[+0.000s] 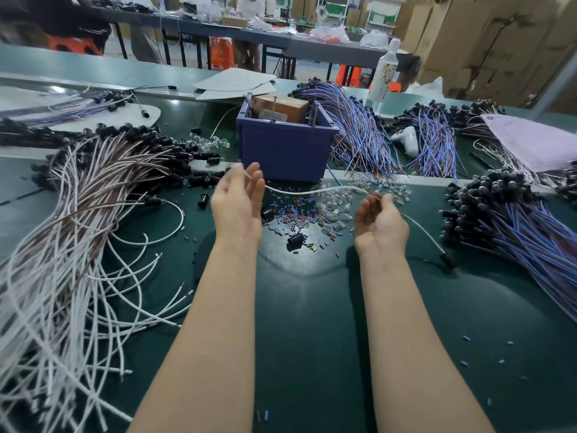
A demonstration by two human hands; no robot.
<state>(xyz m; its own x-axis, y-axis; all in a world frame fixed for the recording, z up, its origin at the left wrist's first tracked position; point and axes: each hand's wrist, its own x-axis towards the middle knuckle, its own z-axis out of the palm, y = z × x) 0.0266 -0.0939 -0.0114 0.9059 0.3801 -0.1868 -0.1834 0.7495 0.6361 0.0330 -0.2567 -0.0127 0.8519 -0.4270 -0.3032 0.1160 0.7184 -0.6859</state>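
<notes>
L hand (239,201), R hand (379,221) palm-up (wire (312,191) btwn)

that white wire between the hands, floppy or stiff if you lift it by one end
Probably semi-floppy: the white wire sags only slightly between the left hand and right hand, yet curves freely beyond. Likely light, since a mere pinch holds it up. The black socket on its end would probably swing down first.

Two hands, the left hand (239,198) and the right hand (379,220); one white wire (312,191); one blue bin (281,148); one brown box (281,106); one bottle (382,73); one white controller (407,140); one purple sheet (530,142).
</notes>
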